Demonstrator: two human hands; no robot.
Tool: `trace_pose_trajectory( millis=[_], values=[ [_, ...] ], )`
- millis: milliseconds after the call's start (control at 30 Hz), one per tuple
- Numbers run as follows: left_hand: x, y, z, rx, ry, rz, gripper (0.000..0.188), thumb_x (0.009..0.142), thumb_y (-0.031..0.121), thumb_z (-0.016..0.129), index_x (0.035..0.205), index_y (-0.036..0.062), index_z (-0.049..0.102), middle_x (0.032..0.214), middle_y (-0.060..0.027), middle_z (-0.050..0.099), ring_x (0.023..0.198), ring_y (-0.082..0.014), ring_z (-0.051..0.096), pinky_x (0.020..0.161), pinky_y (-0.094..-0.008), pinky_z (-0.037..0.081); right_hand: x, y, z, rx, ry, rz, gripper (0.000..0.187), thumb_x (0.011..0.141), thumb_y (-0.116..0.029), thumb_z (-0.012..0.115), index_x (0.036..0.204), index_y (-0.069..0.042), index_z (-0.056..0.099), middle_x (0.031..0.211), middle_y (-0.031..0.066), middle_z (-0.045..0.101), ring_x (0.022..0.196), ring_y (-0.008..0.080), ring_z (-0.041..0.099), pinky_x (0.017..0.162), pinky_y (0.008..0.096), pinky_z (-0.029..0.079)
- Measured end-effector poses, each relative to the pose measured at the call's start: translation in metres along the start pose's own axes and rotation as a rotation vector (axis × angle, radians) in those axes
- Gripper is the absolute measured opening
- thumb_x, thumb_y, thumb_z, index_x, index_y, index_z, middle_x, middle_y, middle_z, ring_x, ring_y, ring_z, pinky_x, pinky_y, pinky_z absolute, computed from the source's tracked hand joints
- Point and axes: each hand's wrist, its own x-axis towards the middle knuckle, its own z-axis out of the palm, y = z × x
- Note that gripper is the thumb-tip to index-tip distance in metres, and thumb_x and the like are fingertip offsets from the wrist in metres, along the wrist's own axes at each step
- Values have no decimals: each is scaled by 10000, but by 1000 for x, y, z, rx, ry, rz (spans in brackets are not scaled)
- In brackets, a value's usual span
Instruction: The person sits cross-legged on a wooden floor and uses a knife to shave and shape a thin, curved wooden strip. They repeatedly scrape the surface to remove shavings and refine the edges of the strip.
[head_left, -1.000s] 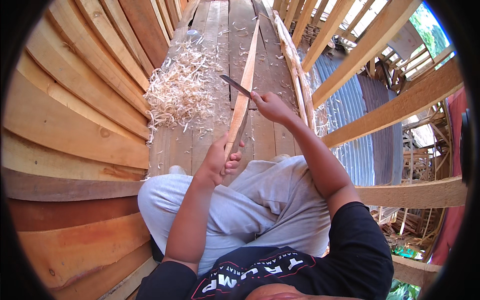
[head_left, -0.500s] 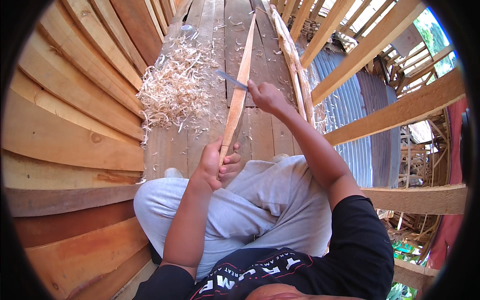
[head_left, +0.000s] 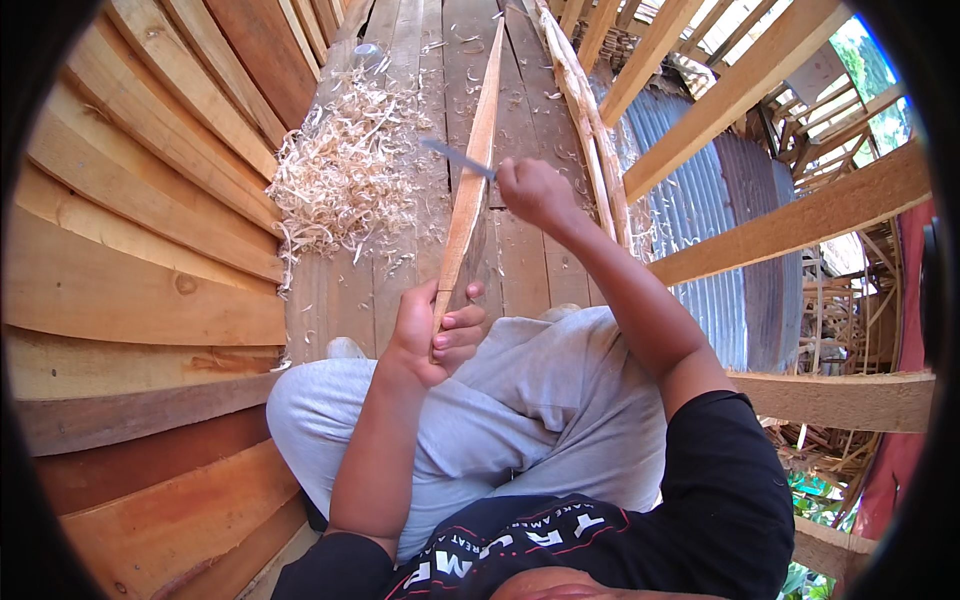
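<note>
My left hand (head_left: 433, 328) is closed round the narrow near end of a long tapered piece of wood (head_left: 471, 190), just above my lap. The wood points away from me, slender at its far tip and wider in the middle, with a pale shaved face. In my right hand (head_left: 537, 190) is a knife, gripped in a fist whose fingers hide the handle. Its grey blade (head_left: 452, 155) lies across the upper middle of the wood, pointing left. Whether the edge bites into the wood cannot be made out.
A heap of curly wood shavings (head_left: 345, 170) lies left on the plank floor (head_left: 335, 295), with a clear cup-like thing (head_left: 368, 55) behind it. Long peeled poles (head_left: 590, 130) lie along the right. Board walling (head_left: 150, 265) stands left; a slatted railing (head_left: 800, 210) is on the right.
The wood has shifted slightly left and toward me with my left hand. My right hand and the knife remain across it, having moved only a little left.
</note>
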Motion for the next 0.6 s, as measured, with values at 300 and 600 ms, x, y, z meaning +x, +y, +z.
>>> trace_pose_trajectory(
  millis=[300,600],
  values=[
    [-8,-2,-3,27,13,-1,244,977,278,309,923,81,443,488,41,332,307,-51,319,251,-193,252,10,11,-4,23,-17,103,581,957,-369,275,842,38,674,841,300,643,883,472,624,860,519,471],
    [-17,-1,-2,63,-23,-12,292,995,350,321,927,95,446,492,46,333,309,-51,306,266,-188,245,4,9,12,232,-50,76,759,995,-538,294,669,87,575,616,297,551,646,466,592,674,531,441]
  ],
)
